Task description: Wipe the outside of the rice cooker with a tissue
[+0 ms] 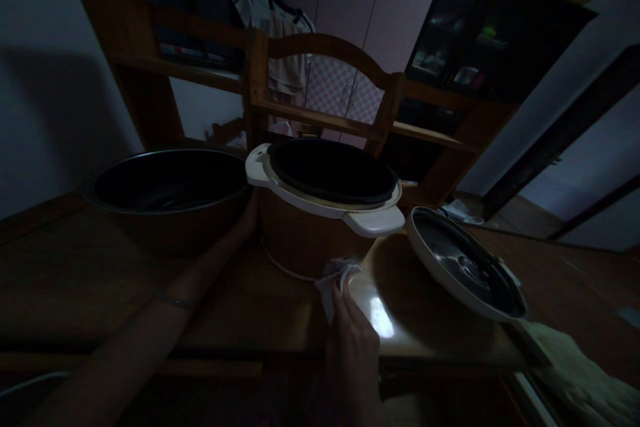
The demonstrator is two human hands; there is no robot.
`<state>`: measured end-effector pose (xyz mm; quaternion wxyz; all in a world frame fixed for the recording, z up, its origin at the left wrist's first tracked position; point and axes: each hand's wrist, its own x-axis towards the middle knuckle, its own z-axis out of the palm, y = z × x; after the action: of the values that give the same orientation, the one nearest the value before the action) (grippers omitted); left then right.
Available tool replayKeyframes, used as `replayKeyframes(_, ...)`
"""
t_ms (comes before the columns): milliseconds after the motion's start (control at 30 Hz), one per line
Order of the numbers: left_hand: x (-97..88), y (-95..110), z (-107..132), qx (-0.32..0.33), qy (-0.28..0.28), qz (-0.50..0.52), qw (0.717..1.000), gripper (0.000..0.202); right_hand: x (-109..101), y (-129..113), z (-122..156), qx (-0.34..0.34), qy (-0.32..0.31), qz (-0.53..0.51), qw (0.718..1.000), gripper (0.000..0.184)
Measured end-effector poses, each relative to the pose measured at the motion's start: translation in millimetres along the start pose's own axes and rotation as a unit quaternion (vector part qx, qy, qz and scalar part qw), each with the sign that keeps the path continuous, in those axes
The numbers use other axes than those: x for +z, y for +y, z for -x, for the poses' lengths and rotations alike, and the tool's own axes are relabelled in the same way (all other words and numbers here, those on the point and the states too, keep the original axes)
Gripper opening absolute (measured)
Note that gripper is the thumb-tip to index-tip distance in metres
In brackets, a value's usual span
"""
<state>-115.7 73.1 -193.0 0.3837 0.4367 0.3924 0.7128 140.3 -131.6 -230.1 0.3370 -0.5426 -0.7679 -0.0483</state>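
Observation:
A rice cooker [300,233] with a brownish-orange body, white rim and white handles stands lidless and upright on a wooden desk [235,320]; its inside is dark. My left hand [251,213] reaches against the cooker's left side, below the handle, its fingers hidden. In my right hand [353,330] a crumpled white tissue [330,287] is pinched and pressed to the cooker's lower front, near the base. A large dark bowl [175,227] sits left of the cooker, beside my left forearm. To the right, a round white-edged lid [465,267] lies tilted, its metallic inner side facing up.
A wooden rack [325,47] rises along the desk's back edge, close behind the cooker. Pale cloth [575,360] lies at the lower right. Farther back are hanging clothes [287,47], pink cupboard doors [345,0] and a dark cabinet [465,40]. The room is dim.

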Motion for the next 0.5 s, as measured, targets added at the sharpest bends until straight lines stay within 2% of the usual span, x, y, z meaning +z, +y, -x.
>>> replayKeyframes(200,-1.6,-2.7,0.8,-0.009,0.027,-0.006,1.0,0.047,-9.3,-5.2,-1.9,0.02,-0.01,-0.021,1.0,0.068)
replayKeyframes(333,-3.7,-7.9,-2.8,-0.006,0.023,0.007,1.0,0.046,-16.6,1.0,-1.5,0.036,-0.028,-0.063,0.997,0.074)
replayKeyframes(500,-6.1,-13.9,-6.9,-0.005,0.02,0.036,0.999,0.049,-27.9,18.1,-12.1,0.067,0.019,-0.09,0.994,0.068)
